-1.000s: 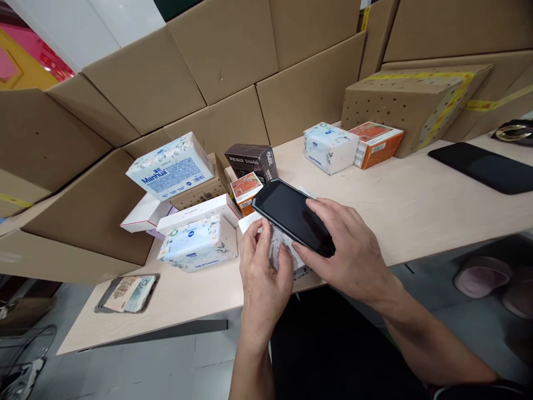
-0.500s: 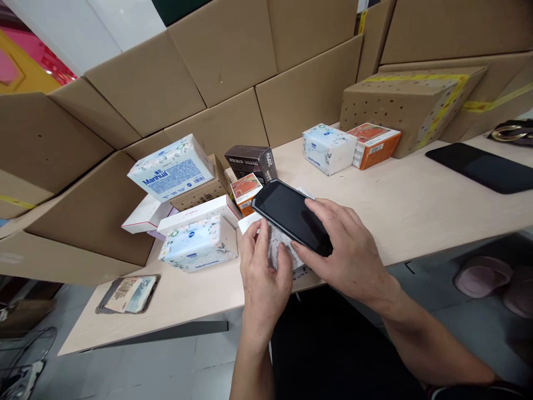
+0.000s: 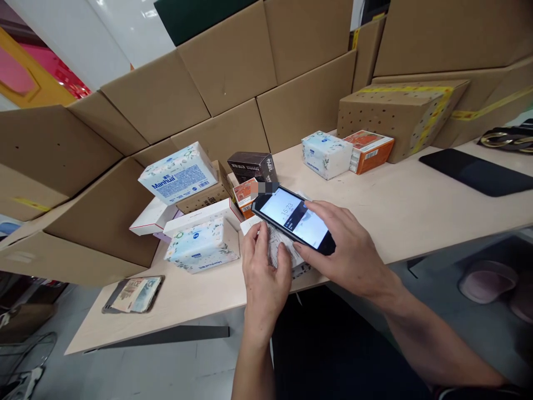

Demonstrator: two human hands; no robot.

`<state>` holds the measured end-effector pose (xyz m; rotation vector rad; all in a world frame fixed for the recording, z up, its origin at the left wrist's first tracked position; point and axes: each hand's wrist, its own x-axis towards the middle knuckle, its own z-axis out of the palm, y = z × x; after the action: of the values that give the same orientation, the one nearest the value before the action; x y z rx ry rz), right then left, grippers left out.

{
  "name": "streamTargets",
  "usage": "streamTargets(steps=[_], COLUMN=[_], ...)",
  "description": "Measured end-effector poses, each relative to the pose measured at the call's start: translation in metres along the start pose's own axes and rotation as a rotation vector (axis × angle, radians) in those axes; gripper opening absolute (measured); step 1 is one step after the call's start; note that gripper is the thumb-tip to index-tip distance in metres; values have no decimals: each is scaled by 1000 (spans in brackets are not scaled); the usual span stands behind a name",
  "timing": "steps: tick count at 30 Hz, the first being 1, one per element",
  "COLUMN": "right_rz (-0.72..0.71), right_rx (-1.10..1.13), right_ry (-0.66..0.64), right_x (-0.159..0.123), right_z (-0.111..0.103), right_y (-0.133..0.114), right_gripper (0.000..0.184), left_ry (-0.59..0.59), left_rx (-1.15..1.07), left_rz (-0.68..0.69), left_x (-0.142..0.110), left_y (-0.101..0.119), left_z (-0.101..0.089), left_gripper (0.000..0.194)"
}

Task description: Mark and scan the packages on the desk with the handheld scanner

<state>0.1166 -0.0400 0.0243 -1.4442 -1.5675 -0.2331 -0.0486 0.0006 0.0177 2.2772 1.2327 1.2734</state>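
My right hand [image 3: 347,236] grips a black smartphone [image 3: 283,214] by its near end, thumb on one long edge and fingers on the other. The phone's screen is lit and reads 15:23. My left hand [image 3: 266,272] is curled, with its thumb and fingertips on a white printed paper [image 3: 277,247] just below the phone. The phone and the hands hide part of this paper. Close behind the phone stand an orange box [image 3: 244,194] and a dark brown box [image 3: 252,166]. A blue-and-white tissue pack [image 3: 204,244] lies left of my left hand.
Another tissue pack [image 3: 179,175] tops a brown carton on the left. Further right are a tissue pack [image 3: 327,153], an orange box [image 3: 372,151] and a black flat pad [image 3: 474,172]. Banknotes [image 3: 135,294] lie on the table's left end. Large cardboard boxes [image 3: 225,72] wall the back.
The phone's screen was dark and is now lit with the time. Both hands keep their hold. The view has shifted slightly.
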Motion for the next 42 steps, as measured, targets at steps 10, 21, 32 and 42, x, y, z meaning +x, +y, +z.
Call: streamTargets(steps=[10,21,32,42], right_rz=[110,200,359,298], right_rx=[-242,-464,-525,161], right_ry=[168,-199,-338,-570], right_x=[-3,-25,-18,9], right_z=[-42,-56,-47,-38], right_y=[42,118,131,74], right_gripper=[59,68,67,54], left_ry=[2,6,173,-99], left_rx=[42,83,32,-36], left_rz=[42,185,130,-402], left_x=[0,3,-8,-26], left_y=[-1,1,-7,-8], left_z=[-1,-3,4,-22], left_gripper=[43,22,30,63])
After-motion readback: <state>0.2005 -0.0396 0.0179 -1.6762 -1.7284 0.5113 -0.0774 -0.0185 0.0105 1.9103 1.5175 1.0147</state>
